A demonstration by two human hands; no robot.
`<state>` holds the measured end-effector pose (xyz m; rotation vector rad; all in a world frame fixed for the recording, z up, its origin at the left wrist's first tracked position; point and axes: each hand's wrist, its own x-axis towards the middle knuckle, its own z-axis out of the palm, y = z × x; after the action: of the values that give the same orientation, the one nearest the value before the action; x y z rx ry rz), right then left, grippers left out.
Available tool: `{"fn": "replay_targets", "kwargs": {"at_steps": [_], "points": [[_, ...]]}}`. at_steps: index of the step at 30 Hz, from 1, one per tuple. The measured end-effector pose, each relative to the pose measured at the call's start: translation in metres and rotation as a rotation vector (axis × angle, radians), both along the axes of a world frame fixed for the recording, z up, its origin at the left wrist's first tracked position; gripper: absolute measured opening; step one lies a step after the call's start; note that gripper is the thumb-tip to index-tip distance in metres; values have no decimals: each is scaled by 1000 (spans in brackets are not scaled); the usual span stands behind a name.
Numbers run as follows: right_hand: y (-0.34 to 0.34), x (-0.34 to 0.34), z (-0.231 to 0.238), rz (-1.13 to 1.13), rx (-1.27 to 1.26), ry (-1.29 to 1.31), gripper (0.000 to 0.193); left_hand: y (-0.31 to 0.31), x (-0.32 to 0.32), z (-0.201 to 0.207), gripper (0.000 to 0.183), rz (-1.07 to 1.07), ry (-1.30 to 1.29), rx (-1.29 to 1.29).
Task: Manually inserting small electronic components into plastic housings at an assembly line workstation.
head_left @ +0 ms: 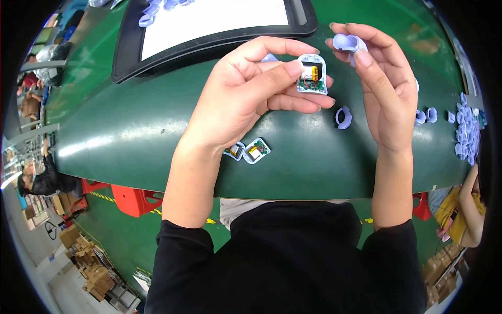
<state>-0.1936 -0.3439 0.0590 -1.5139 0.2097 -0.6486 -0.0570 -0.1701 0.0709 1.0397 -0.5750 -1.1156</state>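
Between its thumb and fingers, my left hand point(251, 78) grips an open device housing point(312, 76), whose inside shows a green circuit board, a yellow-taped battery and thin wires. Part of another lilac piece point(270, 57) shows behind that hand. To the right, my right hand point(384, 83) pinches a small lilac plastic part point(349, 44) with a rounded hollow. The two held pieces are apart. Below them on the green table lies a lilac ring-shaped part point(343, 118). Near my left wrist sit two more open housings with circuit boards point(257, 150), one partly hidden by the wrist.
A black-rimmed tray point(209, 55) with a white bottom holds several lilac parts at the far left. Loose lilac pieces point(431, 115) and a larger pile point(467, 131) lie at the right. Red stools point(133, 200) stand by the table edge; people sit at both sides.
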Motion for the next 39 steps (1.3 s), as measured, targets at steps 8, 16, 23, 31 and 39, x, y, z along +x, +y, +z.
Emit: {"fn": "replay_targets", "kwargs": {"at_steps": [8,16,23,31,39], "points": [[3,0,-2,102,64,-105,39,2,0,-1,34,1,-12,-21],[2,-5,-5,154,70,-105,42,3,-2,-1,32,-16,-35,-37],[5,-5,-5,178,21,-126,46,4,-3,2,32,-4,-29,3],[11,0,0,169,-96,-111,44,2,0,0,32,24,62,-34],[15,1,2,162,-257,-57,39,-1,-1,-1,22,47,130,-36]]}}
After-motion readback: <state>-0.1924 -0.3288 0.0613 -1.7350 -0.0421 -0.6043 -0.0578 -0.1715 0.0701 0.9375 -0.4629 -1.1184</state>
